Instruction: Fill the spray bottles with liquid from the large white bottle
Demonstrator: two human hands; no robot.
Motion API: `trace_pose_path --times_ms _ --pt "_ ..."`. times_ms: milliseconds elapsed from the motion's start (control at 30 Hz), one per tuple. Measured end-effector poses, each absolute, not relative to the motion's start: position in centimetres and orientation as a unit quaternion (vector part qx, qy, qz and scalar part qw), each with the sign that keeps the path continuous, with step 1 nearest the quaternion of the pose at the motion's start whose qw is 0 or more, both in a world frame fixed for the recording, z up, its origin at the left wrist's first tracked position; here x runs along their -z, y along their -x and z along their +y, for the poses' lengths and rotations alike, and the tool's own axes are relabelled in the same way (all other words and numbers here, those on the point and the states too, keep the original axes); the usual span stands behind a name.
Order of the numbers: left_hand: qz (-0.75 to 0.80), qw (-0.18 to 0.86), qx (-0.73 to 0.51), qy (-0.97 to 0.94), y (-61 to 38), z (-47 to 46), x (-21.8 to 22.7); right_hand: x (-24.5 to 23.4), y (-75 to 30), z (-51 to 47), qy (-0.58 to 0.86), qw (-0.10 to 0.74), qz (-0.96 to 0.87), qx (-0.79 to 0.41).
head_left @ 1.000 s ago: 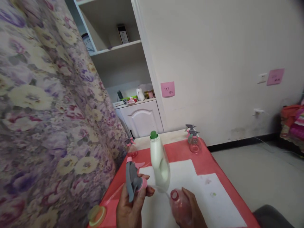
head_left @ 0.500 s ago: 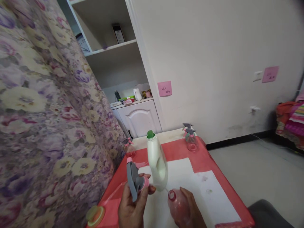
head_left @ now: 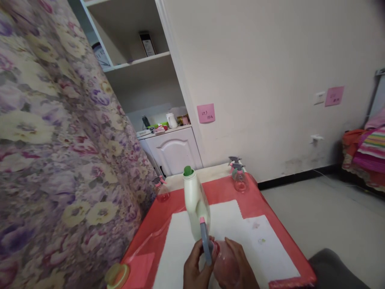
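Observation:
My left hand is closed around a grey and pink trigger spray head, which meets the neck of a pink-tinted clear spray bottle. Whether the thread has engaged cannot be seen. My right hand is wrapped round the bottle's body from the right, and the bottle tilts toward the left hand. Just behind them a pale green jug with a handle and a green spout stands upright on white paper.
A spray bottle stands at the table's back left, and more spray bottles at the back right. A round yellowish lid lies front left on the red cloth. A floral curtain borders the left side.
My left hand has moved right with the spray head, bringing it from beside the jug onto the bottle's neck. The right hand still holds the bottle. The view has shifted slightly.

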State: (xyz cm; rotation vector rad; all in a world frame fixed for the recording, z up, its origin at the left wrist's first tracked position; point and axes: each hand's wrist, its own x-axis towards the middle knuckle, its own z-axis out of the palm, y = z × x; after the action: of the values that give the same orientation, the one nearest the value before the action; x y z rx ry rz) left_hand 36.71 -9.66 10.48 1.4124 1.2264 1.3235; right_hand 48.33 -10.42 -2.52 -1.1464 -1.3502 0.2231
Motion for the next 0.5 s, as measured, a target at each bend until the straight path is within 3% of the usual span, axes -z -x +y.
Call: trace_pose_path --times_ms 200,300,500 --pt "0.473 0.449 -0.533 -0.539 -36.5 -9.4 -10.3 1.1 -48.4 -9.7 0.475 0.553 -0.681 -0.071" --pt "0.472 0.453 -0.531 -0.539 -36.4 -9.3 -10.2 1.7 -47.8 -9.6 0.516 0.578 -0.627 -0.08" --pt "0.469 0.477 -0.54 -0.511 -36.2 -9.0 -9.7 4.9 -47.1 -10.5 0.509 0.644 -0.531 -0.209"
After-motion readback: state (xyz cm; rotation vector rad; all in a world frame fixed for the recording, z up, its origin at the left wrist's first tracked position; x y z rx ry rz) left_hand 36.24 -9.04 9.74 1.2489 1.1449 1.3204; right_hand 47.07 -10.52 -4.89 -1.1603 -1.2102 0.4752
